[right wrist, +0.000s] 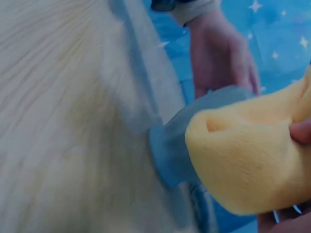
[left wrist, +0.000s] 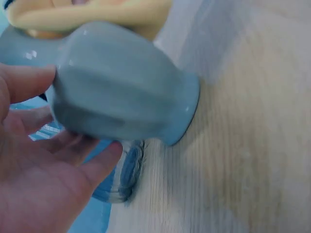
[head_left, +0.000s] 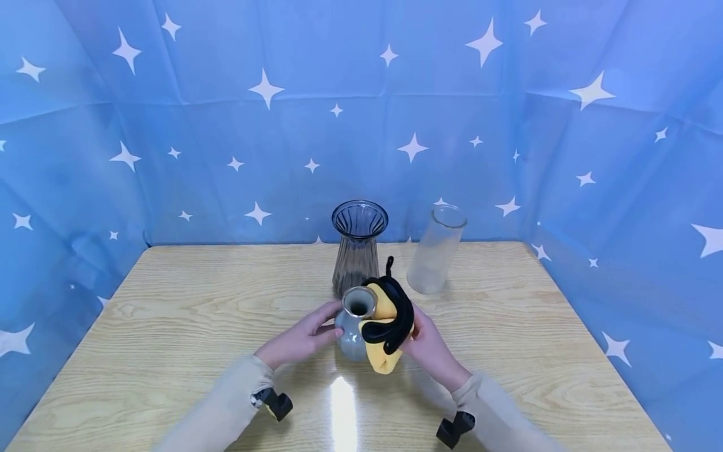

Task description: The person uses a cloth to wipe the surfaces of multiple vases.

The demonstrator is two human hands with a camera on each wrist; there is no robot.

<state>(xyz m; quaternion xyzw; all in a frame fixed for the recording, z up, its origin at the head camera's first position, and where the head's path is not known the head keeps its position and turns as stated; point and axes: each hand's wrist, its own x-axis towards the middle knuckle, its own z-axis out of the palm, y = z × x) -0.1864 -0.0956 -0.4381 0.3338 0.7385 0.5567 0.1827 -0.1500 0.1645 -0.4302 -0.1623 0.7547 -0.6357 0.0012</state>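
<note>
A small grey-blue glazed vase (head_left: 350, 342) with a narrow neck and flared foot stands upright on the table. My left hand (head_left: 302, 336) holds its left side, thumb on the near face and fingers round the far side, as the left wrist view shows. On the vase's right side lies a folded yellow cloth (right wrist: 248, 165) with thick black edging and a loop. My right hand (head_left: 432, 348) grips this cloth at its right, the thumb pressed into the fabric. The cloth covers part of the vase's body in the head view.
Right behind the small vase stands a ribbed smoky glass vase (head_left: 356, 257) with a flared rim. Farther right is a clear glass cylinder vase (head_left: 435, 257). A blue curtain (head_left: 316, 132) with white stars hangs around the wooden table (head_left: 226, 282).
</note>
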